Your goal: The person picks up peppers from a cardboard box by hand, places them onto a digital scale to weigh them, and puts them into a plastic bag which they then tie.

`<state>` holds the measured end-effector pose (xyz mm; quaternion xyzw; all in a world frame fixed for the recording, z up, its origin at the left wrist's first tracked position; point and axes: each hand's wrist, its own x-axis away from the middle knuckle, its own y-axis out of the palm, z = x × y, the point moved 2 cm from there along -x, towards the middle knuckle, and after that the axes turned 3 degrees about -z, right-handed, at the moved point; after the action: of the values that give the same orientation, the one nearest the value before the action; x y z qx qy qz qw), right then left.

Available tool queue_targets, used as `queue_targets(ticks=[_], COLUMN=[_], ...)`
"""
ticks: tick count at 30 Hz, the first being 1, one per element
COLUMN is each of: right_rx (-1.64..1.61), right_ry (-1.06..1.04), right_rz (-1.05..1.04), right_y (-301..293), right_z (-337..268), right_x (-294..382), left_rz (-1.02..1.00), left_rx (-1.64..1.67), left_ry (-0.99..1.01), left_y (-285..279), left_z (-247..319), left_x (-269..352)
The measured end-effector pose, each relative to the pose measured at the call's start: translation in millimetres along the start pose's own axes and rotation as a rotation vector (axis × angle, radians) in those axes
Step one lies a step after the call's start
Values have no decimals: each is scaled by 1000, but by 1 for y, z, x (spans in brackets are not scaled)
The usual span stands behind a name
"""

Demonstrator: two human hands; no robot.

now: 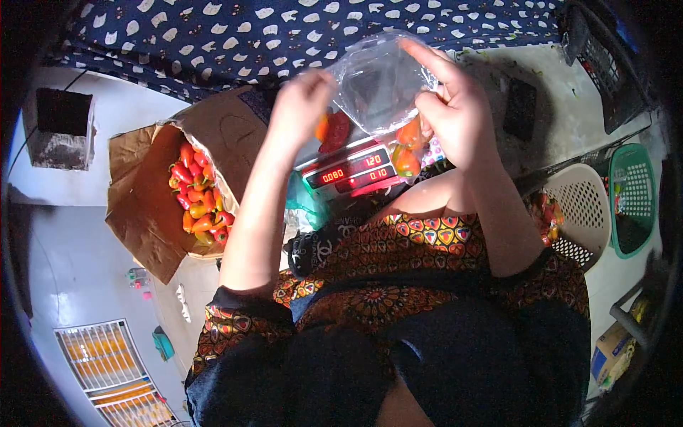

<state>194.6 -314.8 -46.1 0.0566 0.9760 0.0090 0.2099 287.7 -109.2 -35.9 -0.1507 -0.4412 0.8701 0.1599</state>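
Observation:
A clear plastic bag (373,80) is spread with its round mouth towards me, above a digital scale (349,169) with lit red digits. My right hand (453,107) grips the bag's right side, its index finger stretched along the rim. At the left rim is my left hand (301,104), blurred, its fingers pinched on the plastic. Orange-red peppers (408,152) show below my right hand; whether they are inside the bag I cannot tell. Behind my left wrist, a red pepper (336,131) shows by the scale, partly hidden.
On the left, a large brown paper sack (141,213) gapes around many red and orange peppers (197,197). A beige perforated basket (579,203) and a green basket (635,200) stand at the right. Dark patterned cloth (299,37) hangs ahead; a black crate (608,74) is far right.

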Motion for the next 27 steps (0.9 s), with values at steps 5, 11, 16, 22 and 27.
queue_targets(ticks=[5,11,16,22,27], right_rx=[-118,-122,-94,-211,-243], right_ry=[62,203,143,212,213], right_rz=[2,-13,12,-52,-75], right_y=[3,-6,-8,-3,0], right_z=[3,4,6,6,10], right_x=[0,-1,-3,-2,0], left_rz=[-109,-189,-186,-118,278], left_rx=[-761,-1118,-1037,-356,419], left_ry=[-154,-57,-34,138,-19], left_y=[60,78,70,20,-24], left_z=[-34,-26,-22,-26,-8], left_x=[18,13,9,4,25])
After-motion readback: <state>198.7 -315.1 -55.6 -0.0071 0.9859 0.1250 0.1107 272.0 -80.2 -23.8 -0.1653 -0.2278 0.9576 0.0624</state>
